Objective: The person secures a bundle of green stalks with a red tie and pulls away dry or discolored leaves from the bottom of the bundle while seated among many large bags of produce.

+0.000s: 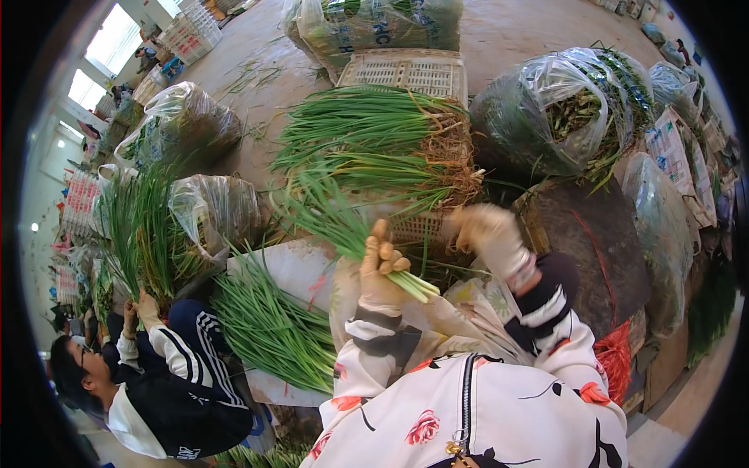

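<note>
Green-leaved, white-stalked bunch (349, 235) is slanting down-right thru gripping L hand (381, 277); I'm not making out open/closed on blurred R hand (493, 236).

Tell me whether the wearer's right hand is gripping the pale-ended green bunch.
No, the left hand grips the green bunch; the blurred right hand is apart, off to its right.
</note>
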Demonstrator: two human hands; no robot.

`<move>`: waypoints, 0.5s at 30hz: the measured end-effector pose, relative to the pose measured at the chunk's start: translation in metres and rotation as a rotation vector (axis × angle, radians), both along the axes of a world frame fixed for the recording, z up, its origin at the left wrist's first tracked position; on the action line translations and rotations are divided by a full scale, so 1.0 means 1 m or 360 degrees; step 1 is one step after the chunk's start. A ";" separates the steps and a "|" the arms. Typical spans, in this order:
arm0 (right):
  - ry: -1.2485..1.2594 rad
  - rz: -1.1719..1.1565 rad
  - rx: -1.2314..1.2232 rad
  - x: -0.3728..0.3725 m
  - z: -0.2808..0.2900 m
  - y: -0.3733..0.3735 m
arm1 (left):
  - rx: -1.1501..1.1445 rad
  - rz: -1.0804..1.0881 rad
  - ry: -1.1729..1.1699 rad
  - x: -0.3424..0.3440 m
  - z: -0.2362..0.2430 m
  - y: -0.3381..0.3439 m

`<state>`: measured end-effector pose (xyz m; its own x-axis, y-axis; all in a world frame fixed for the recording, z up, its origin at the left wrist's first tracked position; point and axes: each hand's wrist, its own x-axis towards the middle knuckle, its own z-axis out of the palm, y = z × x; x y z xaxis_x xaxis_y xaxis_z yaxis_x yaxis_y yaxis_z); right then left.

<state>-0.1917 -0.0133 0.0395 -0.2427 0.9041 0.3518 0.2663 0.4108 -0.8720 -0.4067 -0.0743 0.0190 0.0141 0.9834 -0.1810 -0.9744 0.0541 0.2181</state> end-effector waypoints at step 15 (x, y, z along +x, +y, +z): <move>0.0006 -0.0313 -0.0276 0.001 0.003 0.106 | -0.0047 0.0126 0.0120 0.000 0.015 0.002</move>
<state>-0.1903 0.0922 0.0423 -0.0555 0.9806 0.1882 0.3229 0.1960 -0.9259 -0.4066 -0.0722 0.0342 -0.0784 0.9751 -0.2076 -0.9568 -0.0150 0.2905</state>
